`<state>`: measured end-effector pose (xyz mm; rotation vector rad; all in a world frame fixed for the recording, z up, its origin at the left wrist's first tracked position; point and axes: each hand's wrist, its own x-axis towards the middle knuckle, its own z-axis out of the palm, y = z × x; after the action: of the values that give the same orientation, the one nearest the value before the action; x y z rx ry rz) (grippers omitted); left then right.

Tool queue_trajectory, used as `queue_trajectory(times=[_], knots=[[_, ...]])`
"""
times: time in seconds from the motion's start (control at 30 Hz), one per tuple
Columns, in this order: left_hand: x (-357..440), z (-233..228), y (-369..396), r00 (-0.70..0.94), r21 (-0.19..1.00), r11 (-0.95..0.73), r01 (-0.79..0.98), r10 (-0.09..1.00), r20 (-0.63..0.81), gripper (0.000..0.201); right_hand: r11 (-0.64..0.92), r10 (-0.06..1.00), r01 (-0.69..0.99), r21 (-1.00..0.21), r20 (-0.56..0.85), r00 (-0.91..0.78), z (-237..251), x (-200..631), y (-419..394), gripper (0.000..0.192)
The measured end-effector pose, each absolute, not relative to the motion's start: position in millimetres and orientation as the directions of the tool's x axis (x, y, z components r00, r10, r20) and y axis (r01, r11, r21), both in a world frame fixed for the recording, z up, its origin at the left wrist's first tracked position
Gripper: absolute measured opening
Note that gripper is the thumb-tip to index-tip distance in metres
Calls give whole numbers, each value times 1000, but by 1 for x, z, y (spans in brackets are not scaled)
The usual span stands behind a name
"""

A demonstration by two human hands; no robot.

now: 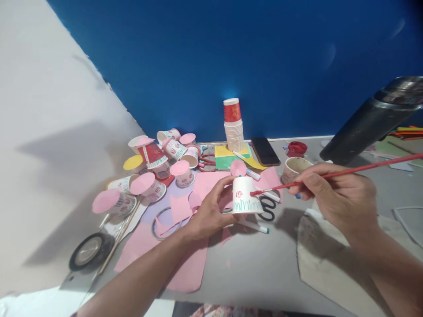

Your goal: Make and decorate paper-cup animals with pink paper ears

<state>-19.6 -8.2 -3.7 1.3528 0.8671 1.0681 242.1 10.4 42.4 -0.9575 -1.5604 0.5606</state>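
My left hand point(211, 211) holds a small white paper cup point(245, 196) upside down on the grey table; the cup has a red flower mark and a green zigzag line near its rim. My right hand point(337, 193) grips a long red paintbrush point(346, 171), whose tip touches the cup's right side. A small cup of paint point(294, 169) stands just beyond the brush.
Several decorated cups with pink paper discs point(155, 167) lie at the left. A stack of paper cups point(233, 125), a phone point(265, 152), scissors point(268, 209), pens, pink paper sheets point(185, 264), a tape roll point(90, 251) and a black steel flask point(373, 121) surround the hands.
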Motion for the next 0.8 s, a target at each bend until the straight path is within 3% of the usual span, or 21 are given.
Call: queue_trajectory(times=[0.33, 0.8], knots=[[-18, -2, -7, 295, 993, -113, -36, 948, 118, 82, 609, 781, 266, -747, 624, -37, 42, 239, 10, 22], [-19, -4, -8, 316, 991, -106, -80, 941, 126, 82, 541, 819, 279, -793, 573, 41, 44, 241, 10, 18]])
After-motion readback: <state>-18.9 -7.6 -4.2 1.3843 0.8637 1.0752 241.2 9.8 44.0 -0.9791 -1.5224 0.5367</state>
